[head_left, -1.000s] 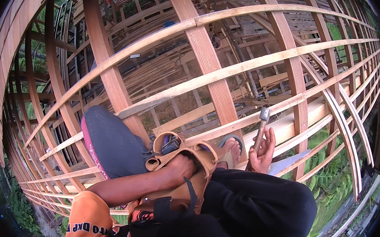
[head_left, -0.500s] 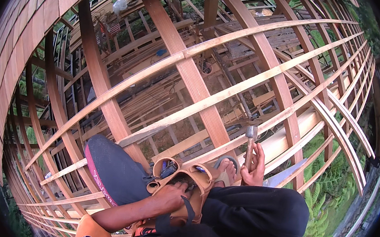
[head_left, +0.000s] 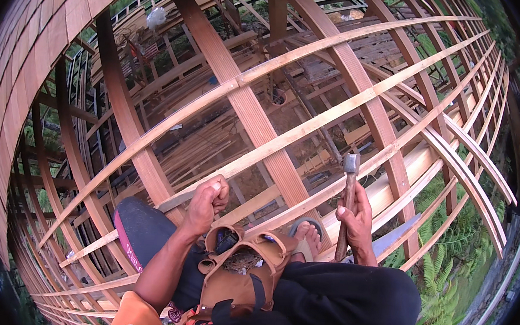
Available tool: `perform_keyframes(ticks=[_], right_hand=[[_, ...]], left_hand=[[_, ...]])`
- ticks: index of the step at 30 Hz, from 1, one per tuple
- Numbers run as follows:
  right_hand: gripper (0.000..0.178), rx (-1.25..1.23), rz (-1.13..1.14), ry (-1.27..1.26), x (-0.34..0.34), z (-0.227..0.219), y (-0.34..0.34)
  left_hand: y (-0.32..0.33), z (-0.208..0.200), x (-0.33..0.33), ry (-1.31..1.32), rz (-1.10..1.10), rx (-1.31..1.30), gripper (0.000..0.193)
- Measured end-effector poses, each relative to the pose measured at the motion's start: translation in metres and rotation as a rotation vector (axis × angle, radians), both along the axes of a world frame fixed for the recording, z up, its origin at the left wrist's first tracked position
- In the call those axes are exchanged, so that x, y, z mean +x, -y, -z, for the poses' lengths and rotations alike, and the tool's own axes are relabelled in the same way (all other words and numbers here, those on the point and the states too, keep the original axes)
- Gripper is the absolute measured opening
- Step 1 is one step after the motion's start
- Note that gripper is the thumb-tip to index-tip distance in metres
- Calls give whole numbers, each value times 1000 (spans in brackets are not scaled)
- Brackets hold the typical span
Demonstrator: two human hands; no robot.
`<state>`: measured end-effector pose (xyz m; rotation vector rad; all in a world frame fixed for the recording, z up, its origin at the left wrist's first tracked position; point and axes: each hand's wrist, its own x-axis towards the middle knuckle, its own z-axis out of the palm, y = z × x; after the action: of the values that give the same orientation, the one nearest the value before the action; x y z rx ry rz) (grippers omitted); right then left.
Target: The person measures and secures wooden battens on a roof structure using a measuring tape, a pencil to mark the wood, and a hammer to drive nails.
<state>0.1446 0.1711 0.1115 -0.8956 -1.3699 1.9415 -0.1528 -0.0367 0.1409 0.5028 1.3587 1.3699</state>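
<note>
My right hand grips a hammer by its wooden handle, the metal head pointing up. My left hand is closed with the thumb on top, raised above a batten. Whatever it holds, if anything, is hidden by the fingers. Below it, at my lap, is a brown tool pouch. A heap of nails lies in its open pocket, and a dark item sits in the smaller pocket beside it.
Pale battens cross thick sloping rafters, with wide gaps between them. Stacked timber lies far below. Wooden shingles cover the left side. My sandalled foot rests on the frame. Loose strips jut out at right, above ferns.
My left hand has come out of the pouch and risen forward, now closed. The hammer in my right hand has moved slightly up, its handle now showing more fully.
</note>
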Motion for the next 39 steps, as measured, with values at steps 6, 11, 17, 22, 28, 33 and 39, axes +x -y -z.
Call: perform_keyframes(ticks=[6,11,17,22,28,33,39], right_hand=[[90,-206,-69,25,2,6,19],[77,1,-157,290,-14,30,29],[71,461,-342,444,-22,31,11],[63,562,-335,350,-49,22,2],[62,898,-333,343,-76,20,-1],[67,775,-468,497,-92,21,4],[57,964,-252,354,-101,-10,1]], left_hand=[[-93,35,5,-109,-204,168,21],[-127,86,-6,-413,-292,96,16],[-136,105,-3,-657,-286,-19,14],[-140,106,3,-829,-262,19,12],[-140,112,4,-990,-294,199,9],[-138,117,4,-1098,-281,247,10],[-140,116,8,-1103,-312,289,10]])
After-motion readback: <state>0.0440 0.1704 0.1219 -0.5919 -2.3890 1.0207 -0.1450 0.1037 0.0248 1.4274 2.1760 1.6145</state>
